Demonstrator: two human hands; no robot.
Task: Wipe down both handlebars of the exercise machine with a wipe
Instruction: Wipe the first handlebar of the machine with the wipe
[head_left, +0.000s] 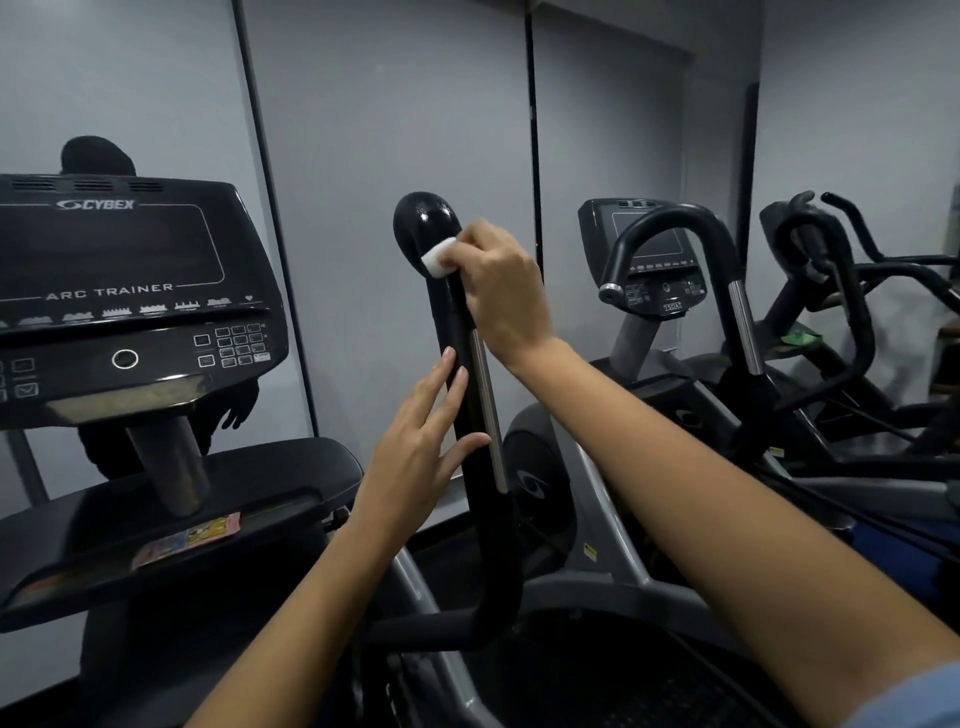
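My right hand pinches a small white folded wipe against the glossy black upright handlebar, whose length runs downward below my fingers; my left hand, fingers straight, steadies it lower down.

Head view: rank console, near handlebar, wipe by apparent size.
1. Console, though cut off at the left edge.
2. Handlebar, held against the left hand.
3. Wipe, mostly hidden under the right hand.

Dim gym room with plain grey walls. A large wall mirror, edged by a dark frame strip, stands at left. More black exercise machines crowd the right side.
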